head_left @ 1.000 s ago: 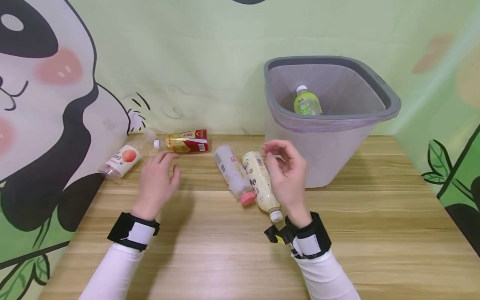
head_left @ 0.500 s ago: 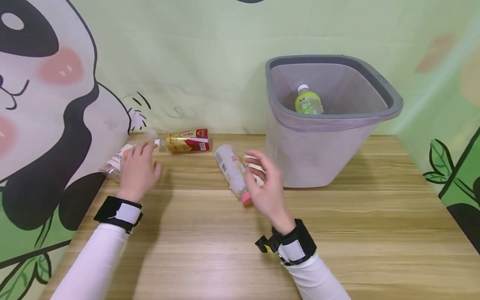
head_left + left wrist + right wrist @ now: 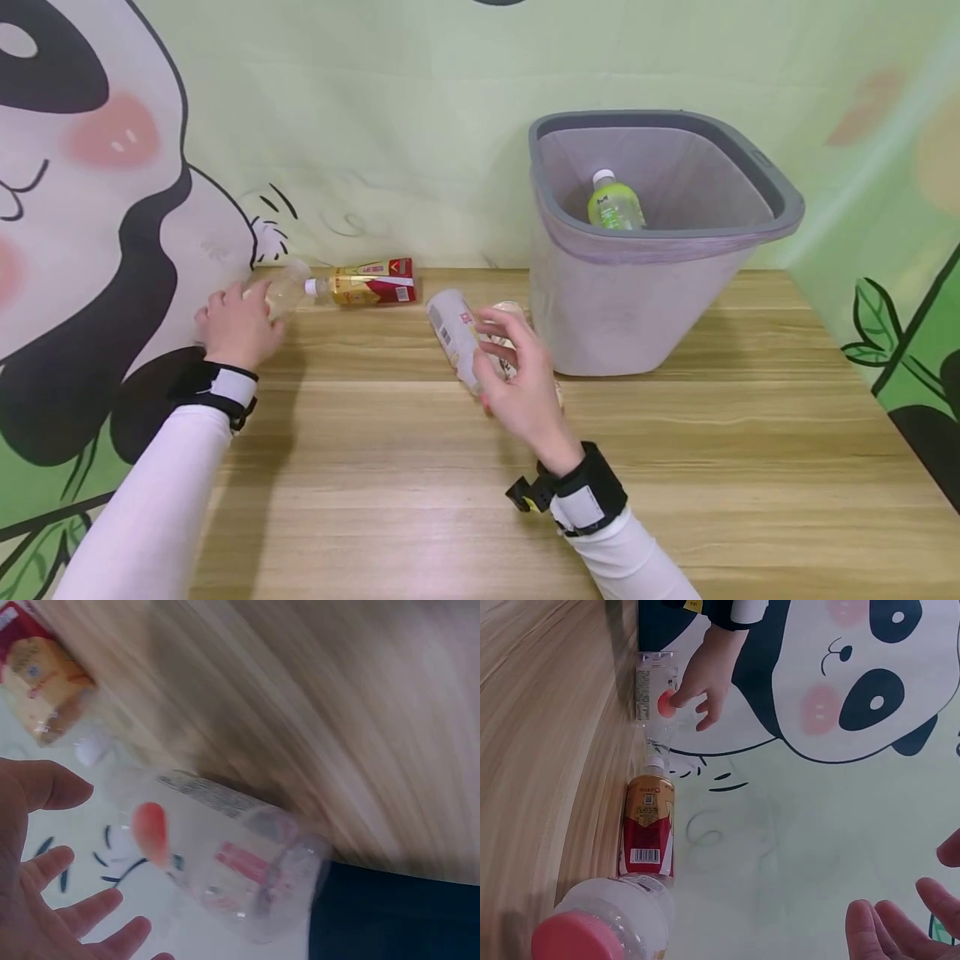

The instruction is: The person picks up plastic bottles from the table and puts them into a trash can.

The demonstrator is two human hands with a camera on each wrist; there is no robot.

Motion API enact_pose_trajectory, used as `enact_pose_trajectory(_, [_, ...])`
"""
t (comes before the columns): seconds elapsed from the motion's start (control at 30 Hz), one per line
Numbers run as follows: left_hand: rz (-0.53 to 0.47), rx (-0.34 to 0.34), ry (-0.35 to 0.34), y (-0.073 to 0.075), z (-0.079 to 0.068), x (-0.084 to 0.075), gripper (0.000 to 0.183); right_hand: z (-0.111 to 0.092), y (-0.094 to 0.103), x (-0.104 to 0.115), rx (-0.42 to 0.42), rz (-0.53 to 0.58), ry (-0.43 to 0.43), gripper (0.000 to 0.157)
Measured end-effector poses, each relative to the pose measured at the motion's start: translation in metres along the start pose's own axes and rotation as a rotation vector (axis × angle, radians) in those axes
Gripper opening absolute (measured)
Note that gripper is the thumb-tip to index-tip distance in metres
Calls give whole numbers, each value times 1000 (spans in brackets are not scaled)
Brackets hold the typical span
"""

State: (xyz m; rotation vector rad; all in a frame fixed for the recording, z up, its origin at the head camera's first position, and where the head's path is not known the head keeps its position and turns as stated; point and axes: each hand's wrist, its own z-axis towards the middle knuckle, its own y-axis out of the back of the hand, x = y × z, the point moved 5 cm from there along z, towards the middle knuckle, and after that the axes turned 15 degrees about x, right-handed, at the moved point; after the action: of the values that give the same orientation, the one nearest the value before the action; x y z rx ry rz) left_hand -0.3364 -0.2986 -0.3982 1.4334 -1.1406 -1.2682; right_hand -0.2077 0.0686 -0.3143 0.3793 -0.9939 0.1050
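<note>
At the table's far left, my left hand [image 3: 238,327] reaches over a clear plastic bottle [image 3: 225,851] with a peach on its white label. In the left wrist view its thumb and fingers are spread, apart from the bottle's body. My right hand [image 3: 525,379] hovers with bent, parted fingers and nothing in them. Below it lie a whitish bottle [image 3: 452,333] with a pink cap [image 3: 577,937] and a cream bottle [image 3: 510,308], both partly covered by the hand. A red and gold bottle [image 3: 372,282] lies on its side, its white cap toward the clear bottle.
A grey trash bin [image 3: 600,308] with a dark grey rim stands at the back right, in front of the wall. Inside it leans a bottle [image 3: 615,206] with a green label. A panda-print backdrop [image 3: 420,150] borders the wooden table [image 3: 390,500] at the back and sides.
My left hand has moved left and away from me, from beside the clear bottle to over it. My right hand has shifted left over the whitish and cream bottles.
</note>
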Motion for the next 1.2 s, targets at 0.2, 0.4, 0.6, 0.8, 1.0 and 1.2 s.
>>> enact_pose_trajectory(0.2, [-2, 69, 69, -10, 2, 14, 66, -1, -1, 1, 2, -13, -3, 39])
enact_pose_trajectory(0.4, [-6, 75, 79, -14, -5, 12, 58, -3, 0, 1, 8, -20, -9, 39])
enact_pose_trajectory(0.6, [-13, 84, 77, -17, -8, 7, 49, -3, 2, 2, -3, -17, -4, 38])
enact_pose_trajectory(0.8, [-71, 70, 90, -21, -20, 2, 48, -4, 4, 2, -7, -15, -3, 38])
enact_pose_trajectory(1.0, [-97, 70, 121, -26, -35, -8, 53, -5, 7, -3, 6, -17, -2, 38])
enact_pose_trajectory(1.2, [-99, 91, 133, -29, -55, -20, 57, -6, 9, 0, 5, -12, -4, 36])
